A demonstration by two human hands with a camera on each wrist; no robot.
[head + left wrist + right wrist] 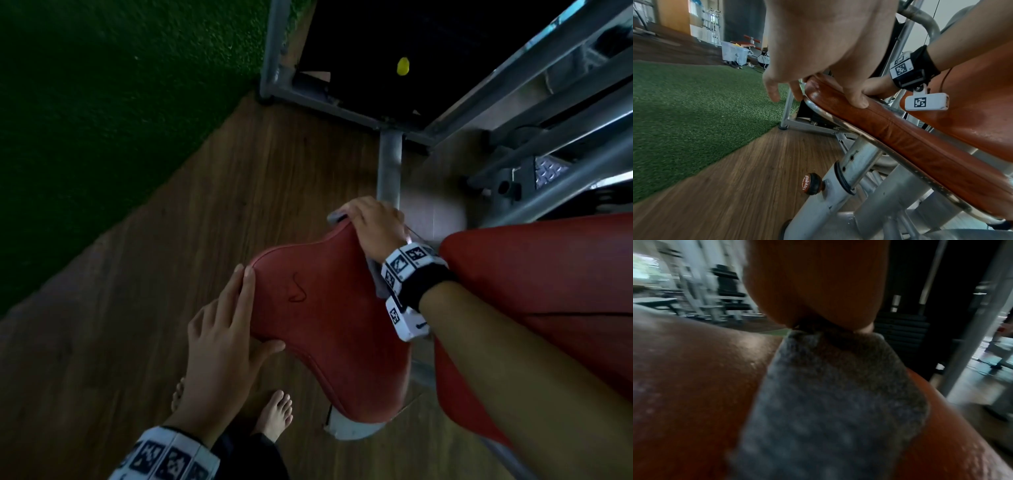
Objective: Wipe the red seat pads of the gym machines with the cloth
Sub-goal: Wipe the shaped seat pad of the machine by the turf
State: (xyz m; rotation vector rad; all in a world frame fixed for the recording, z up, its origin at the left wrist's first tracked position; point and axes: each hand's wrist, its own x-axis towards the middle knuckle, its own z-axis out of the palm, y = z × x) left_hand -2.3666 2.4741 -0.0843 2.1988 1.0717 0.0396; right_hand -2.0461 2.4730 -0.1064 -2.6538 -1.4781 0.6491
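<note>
The red seat pad (pixel 325 325) of a gym machine sits in the middle of the head view. My left hand (pixel 222 329) rests on its left edge, fingers straight along the rim and thumb against the side; the left wrist view shows the same hand (pixel 818 40) on the pad (pixel 900 134). My right hand (pixel 373 222) holds a grey cloth (pixel 337 216) at the pad's far corner, fingers curled over it. In the right wrist view the cloth (pixel 828 402) lies flat on the shiny pad (pixel 694 378) under that hand (pixel 818 280).
A second red pad (pixel 548 274) stands to the right, under my right forearm. The grey steel frame (pixel 388 164) and a black weight stack with a yellow pin (pixel 403 65) lie beyond. Green turf (pixel 85 120) borders the wooden floor (pixel 171 240). An adjustment knob (pixel 812 183) sticks out of the seat post.
</note>
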